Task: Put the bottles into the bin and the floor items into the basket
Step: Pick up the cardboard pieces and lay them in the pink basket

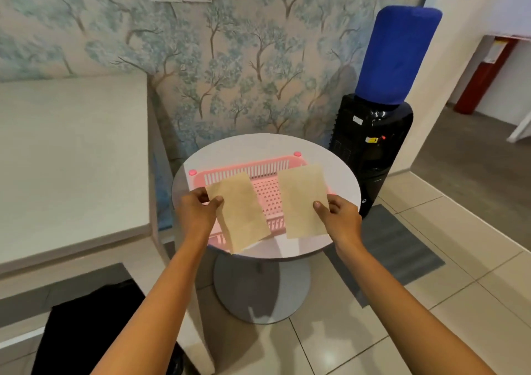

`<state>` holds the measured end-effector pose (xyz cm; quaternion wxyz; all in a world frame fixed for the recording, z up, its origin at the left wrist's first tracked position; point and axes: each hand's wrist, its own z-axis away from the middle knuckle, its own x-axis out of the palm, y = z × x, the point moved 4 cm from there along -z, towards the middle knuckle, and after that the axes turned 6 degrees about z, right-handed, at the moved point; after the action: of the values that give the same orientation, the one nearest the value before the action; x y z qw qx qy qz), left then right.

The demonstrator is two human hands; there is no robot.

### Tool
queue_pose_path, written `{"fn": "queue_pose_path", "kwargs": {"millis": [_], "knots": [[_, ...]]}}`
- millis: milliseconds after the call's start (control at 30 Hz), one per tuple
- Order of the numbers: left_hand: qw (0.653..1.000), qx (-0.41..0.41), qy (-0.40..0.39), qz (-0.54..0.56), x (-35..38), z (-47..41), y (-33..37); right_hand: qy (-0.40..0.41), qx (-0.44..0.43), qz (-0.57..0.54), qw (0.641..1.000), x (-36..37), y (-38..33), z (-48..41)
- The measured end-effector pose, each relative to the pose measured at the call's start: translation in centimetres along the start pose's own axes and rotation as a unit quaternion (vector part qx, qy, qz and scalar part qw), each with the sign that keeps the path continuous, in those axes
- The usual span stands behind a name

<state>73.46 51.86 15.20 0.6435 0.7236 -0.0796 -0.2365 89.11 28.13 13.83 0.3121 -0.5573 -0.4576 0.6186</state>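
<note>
**Fingers (216, 201) clamping, drop zone directly underneath**

Fingers and thumb of the left hand (198, 212) are pinching the left sheet (241, 216) at its near-left edge. The right hand (343, 218) is pinching the right sheet (301, 199) at its right edge. Both thumbs are lying on top. Both tan sheets are hovering over the pink basket (258, 170), which is sitting on the round table (342, 182). The basket is lying just below and beyond the fingertips, its long axis running left to right. Each hand is covering one half, neither one nearer. I'm reading the next move as a straight release downward. Count: two sheets, one basket. No bottles or bin are showing.
</note>
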Motion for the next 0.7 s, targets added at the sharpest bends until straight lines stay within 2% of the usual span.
{"fn": "queue_pose_path", "kwargs": {"millis": [200,433,600,700], "knots": [[0.992,-0.119,0.000,0.037,5.1,-7.0,-2.8,-0.038,0.014,0.046,0.998,4.5,0.0,-7.8],[0.976,-0.198,-0.037,-0.081,9.6,-15.2,-7.3,-0.100,0.037,0.062,0.992,10.5,2.0,-17.7],[0.963,-0.196,0.040,-0.183,11.4,-18.5,-9.5,-0.163,0.096,0.095,0.977,15.8,5.0,-22.2],[0.960,-0.176,0.084,-0.200,12.2,-19.3,-10.8,-0.203,0.129,0.124,0.963,18.7,6.2,-22.8]]}}
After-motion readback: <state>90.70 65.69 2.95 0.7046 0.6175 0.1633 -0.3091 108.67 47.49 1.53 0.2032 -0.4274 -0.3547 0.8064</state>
